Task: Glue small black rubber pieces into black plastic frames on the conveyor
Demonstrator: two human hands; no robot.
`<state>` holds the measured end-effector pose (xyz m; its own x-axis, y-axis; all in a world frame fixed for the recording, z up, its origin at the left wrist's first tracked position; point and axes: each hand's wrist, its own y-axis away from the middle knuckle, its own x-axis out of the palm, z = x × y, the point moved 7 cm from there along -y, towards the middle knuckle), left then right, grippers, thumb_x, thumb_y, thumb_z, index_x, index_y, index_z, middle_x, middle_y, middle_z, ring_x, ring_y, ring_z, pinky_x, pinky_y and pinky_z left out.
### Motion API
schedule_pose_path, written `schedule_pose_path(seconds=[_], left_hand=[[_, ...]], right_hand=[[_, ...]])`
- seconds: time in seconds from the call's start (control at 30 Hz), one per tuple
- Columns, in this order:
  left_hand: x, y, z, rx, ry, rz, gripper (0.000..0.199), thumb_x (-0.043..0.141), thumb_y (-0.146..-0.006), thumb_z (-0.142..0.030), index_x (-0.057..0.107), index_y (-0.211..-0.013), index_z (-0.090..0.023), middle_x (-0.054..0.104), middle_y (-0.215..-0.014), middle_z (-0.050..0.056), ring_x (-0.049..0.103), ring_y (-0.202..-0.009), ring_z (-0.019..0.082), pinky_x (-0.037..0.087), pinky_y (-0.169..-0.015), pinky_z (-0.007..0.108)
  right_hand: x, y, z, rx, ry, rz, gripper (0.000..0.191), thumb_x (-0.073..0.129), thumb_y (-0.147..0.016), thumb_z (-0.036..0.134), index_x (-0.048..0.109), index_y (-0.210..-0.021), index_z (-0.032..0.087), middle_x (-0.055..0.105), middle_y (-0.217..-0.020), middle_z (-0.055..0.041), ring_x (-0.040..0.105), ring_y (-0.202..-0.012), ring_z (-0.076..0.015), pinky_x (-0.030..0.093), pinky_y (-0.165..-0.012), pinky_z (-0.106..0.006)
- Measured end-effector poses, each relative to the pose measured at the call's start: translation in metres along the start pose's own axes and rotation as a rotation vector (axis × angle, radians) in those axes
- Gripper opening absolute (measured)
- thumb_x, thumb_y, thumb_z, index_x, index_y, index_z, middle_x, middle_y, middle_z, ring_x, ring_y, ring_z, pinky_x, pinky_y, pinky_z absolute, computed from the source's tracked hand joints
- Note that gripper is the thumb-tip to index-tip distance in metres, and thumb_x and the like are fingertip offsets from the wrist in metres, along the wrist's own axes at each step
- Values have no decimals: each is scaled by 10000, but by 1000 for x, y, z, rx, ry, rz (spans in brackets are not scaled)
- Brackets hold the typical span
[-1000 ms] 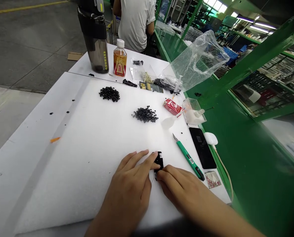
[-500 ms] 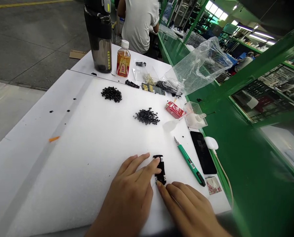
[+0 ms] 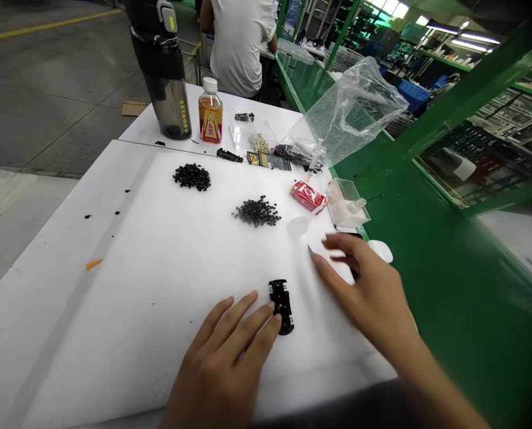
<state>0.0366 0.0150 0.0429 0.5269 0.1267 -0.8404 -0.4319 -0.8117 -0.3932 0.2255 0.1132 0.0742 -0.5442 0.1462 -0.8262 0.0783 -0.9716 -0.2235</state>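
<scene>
A flat black part [image 3: 282, 304] with small holes and silvery ends lies on the white work surface [image 3: 158, 250]. My left hand [image 3: 234, 345] is spread flat, with fingertips touching the part's left edge. To the right, my right hand [image 3: 364, 280] is raised over the surface, thumb and fingers apart, with nothing seen between them. It covers most of the green knife; only the blade tip [image 3: 310, 249] shows by the thumb. Two piles of small black pieces, one at the left [image 3: 192, 177] and one nearer the middle [image 3: 257, 212], lie farther back.
A tall dark bottle [image 3: 170, 101] and a drink bottle [image 3: 211, 113] stand at the back. Right of the piles are a red packet [image 3: 309, 197], a clear box [image 3: 348, 205] and a plastic bag [image 3: 350, 107]. A white charger [image 3: 380, 251] sits at the right edge. A person [image 3: 239, 47] sits beyond.
My right hand has left the black part and moved up and right over the knife and phone, its fingers opening. My left hand has drawn slightly left, still touching the part. The view has shifted slightly.
</scene>
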Motion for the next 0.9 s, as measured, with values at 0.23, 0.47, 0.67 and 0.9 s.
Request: schedule_pose_path(seconds=[0.23, 0.47, 0.67, 0.9], left_hand=[[1, 9, -9, 119, -148, -4, 486, 462, -891, 35, 617, -1314, -146, 595, -1411, 79, 503, -1369, 289, 405, -1082, 477], [4, 12, -9, 124, -153, 52, 549, 475, -862, 59, 594, -1356, -149, 558, -1451, 99, 436, -1424, 313, 401, -1072, 497], [4, 6, -12, 91, -97, -12, 486, 449, -894, 52, 657, -1287, -147, 604, -1403, 74, 517, -1359, 308, 416, -1065, 483], [3, 0, -16, 83, -63, -19, 415, 415, -944, 37, 681, -1225, -113, 621, -1380, 51, 541, -1334, 310, 419, -1065, 481]], right_hand=[[42, -54, -6, 51, -168, 128, 328, 584, -952, 323, 632, -1234, 162, 693, -1188, -91, 663, -1047, -257, 516, -924, -404], [1, 43, -32, 519, -559, -91, 376, 603, -937, 570, 679, -947, 202, 557, -660, -17, 511, -530, -125, 457, -484, -239], [31, 92, -46, 794, -1076, -163, 525, 776, -811, 479, 352, -702, 189, 427, -651, 4, 437, -604, -118, 367, -487, -203], [40, 91, -42, 975, -1019, -83, 553, 831, -683, 619, 540, -638, 151, 425, -621, -11, 397, -544, -96, 347, -436, -202]])
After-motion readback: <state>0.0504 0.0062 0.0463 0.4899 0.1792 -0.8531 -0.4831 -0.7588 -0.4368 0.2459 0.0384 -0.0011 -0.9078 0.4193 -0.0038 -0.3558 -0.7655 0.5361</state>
